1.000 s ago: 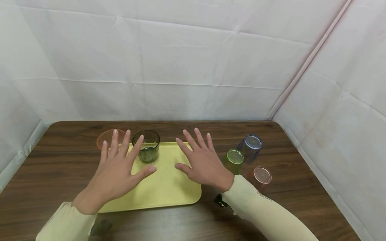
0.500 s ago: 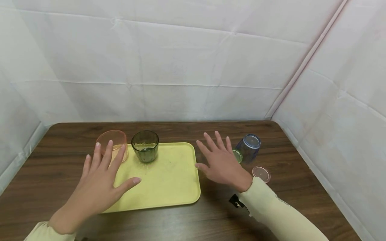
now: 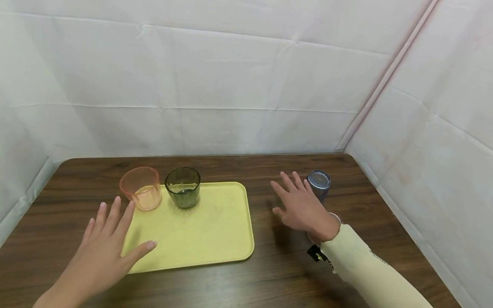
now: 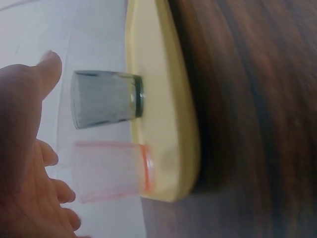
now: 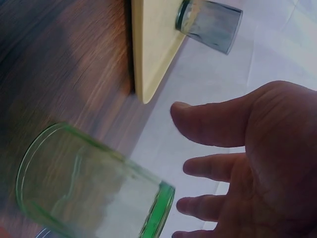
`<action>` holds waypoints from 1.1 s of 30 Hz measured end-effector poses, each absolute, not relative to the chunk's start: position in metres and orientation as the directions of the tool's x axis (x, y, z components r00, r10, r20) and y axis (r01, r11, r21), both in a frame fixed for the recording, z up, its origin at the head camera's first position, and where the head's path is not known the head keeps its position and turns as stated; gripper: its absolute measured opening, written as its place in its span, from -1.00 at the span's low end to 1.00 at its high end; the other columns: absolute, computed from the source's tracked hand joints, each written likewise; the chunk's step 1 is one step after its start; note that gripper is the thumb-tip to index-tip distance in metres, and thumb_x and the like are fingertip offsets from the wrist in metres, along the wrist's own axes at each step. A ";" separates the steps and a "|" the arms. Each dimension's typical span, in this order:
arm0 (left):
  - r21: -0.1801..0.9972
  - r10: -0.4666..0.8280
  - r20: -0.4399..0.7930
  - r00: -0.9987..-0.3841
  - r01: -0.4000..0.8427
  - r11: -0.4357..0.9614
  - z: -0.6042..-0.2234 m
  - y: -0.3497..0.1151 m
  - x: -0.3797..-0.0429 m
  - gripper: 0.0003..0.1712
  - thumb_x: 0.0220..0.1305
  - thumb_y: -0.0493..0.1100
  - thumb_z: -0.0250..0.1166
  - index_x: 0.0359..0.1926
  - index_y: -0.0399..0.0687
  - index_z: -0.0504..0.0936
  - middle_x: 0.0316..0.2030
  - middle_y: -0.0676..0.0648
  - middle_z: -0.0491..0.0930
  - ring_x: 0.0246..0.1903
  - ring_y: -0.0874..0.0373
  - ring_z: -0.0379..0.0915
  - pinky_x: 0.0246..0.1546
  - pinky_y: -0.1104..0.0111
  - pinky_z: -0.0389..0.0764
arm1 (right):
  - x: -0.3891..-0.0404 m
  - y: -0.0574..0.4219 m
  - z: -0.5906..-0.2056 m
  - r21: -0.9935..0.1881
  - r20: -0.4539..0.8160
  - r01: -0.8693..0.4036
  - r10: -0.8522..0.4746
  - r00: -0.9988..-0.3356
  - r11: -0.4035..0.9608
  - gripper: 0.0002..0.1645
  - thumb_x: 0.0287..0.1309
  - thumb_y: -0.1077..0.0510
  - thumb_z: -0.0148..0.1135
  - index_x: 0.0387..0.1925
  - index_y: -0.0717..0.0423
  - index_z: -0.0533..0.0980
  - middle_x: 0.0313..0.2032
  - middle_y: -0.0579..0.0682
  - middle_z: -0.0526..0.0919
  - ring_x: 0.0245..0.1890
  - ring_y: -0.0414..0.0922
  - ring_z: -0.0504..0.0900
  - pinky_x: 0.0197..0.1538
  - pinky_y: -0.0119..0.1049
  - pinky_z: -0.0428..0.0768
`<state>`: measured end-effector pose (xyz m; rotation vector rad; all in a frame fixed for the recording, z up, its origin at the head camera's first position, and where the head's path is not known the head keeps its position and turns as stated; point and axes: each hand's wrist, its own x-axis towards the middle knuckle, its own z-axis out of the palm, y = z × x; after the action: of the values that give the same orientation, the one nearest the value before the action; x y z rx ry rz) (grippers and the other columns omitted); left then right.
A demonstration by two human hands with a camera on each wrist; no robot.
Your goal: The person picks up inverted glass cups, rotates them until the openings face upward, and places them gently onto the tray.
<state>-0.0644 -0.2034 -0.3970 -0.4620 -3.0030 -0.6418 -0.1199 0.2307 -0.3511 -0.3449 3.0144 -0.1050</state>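
My left hand (image 3: 102, 252) hovers over the front-left of a yellow tray (image 3: 215, 226), fingers spread, holding nothing. At the tray's back left stand an orange clear tumbler (image 3: 140, 192) and a dark green tumbler (image 3: 184, 188), both upright. To the right of the tray my right hand (image 3: 302, 209) is held out with straight fingers and nothing in them. Just by its fingertips, in the right wrist view, is an upside-down light green tumbler (image 5: 94, 183); the hand hides it in the head view. An upside-down blue tumbler (image 3: 319, 184) stands just beyond that hand.
An upside-down pink tumbler (image 3: 335, 217) is mostly hidden behind my right wrist. The dark wooden table (image 3: 215, 286) ends at a white cloth wall (image 3: 227, 85) at the back, with more cloth at both sides.
My left hand has drawn back toward the front left, uncovering the orange tumbler. My right hand has moved right, from over the tray to over the light green tumbler. No tumbler has moved.
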 end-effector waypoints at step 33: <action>0.480 0.263 -0.079 -0.962 0.194 0.856 -0.426 -0.237 -0.073 -0.09 0.38 -0.29 0.31 0.55 -0.54 0.04 0.38 -0.64 0.25 0.26 -0.61 0.37 0.11 -0.42 0.50 | -0.126 0.254 -0.346 -0.109 -0.026 -0.228 -0.232 -0.972 0.968 -0.41 0.27 0.22 0.37 0.31 0.29 0.53 0.25 0.27 0.63 0.21 0.19 0.65 0.22 0.11 0.68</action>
<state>-0.0731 -0.2368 -0.4258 -0.3912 -3.1625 -0.7936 -0.1259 0.2542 -0.3460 -0.3600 3.0779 -0.1636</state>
